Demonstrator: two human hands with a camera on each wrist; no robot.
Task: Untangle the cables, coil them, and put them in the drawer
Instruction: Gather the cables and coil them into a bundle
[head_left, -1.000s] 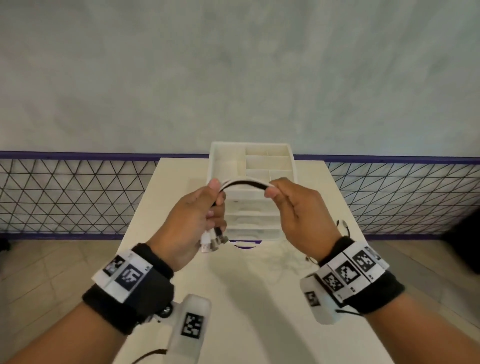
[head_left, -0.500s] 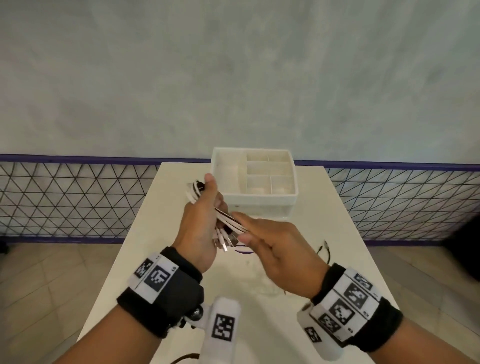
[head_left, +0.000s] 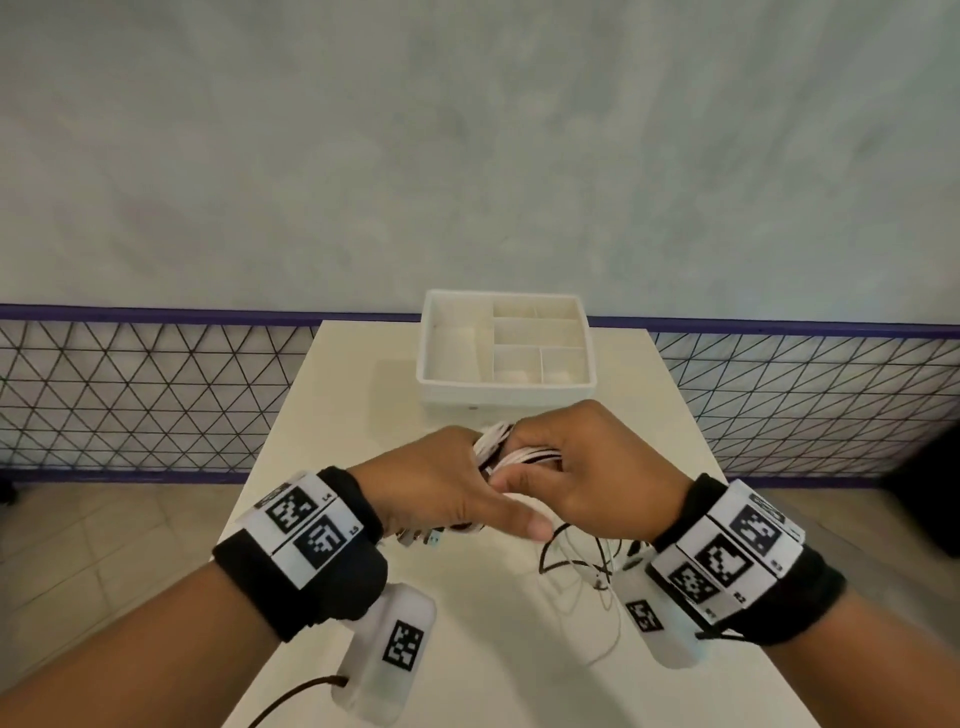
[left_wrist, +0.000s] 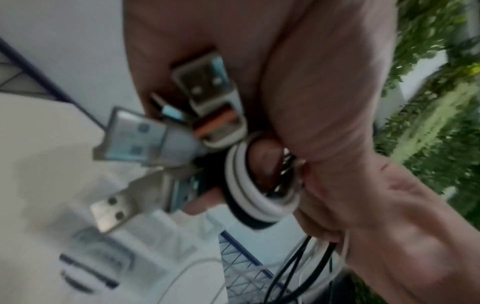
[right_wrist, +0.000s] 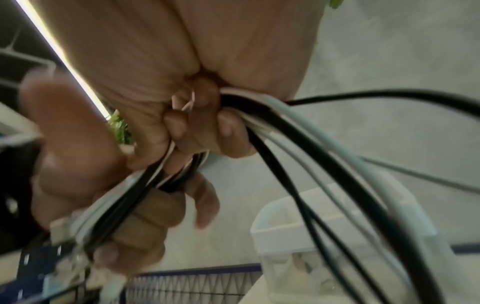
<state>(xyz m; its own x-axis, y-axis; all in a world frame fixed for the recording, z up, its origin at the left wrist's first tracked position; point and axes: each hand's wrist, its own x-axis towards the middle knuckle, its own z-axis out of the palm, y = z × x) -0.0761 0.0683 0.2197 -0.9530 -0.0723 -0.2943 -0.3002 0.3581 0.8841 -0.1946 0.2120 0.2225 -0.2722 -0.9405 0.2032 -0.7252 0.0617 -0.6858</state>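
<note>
Cables (head_left: 511, 451) are clamped in a bundle between both hands above the table (head_left: 322, 415), likely to hold the loops while coiling. Left hand (head_left: 436, 480) is wrapped round the plug end, right hand (head_left: 592, 467) round the loops. Loose tails are partly hidden below; drawer unit (head_left: 506, 387) is partly blocked.

White and black cables (head_left: 511, 453) bunched in loops — drawer unit (head_left: 506, 353) behind.

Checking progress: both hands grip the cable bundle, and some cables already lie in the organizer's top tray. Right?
Not quite. Both hands, left and right, do grip the bundle, but the head view shows no cables in the tray.
</note>
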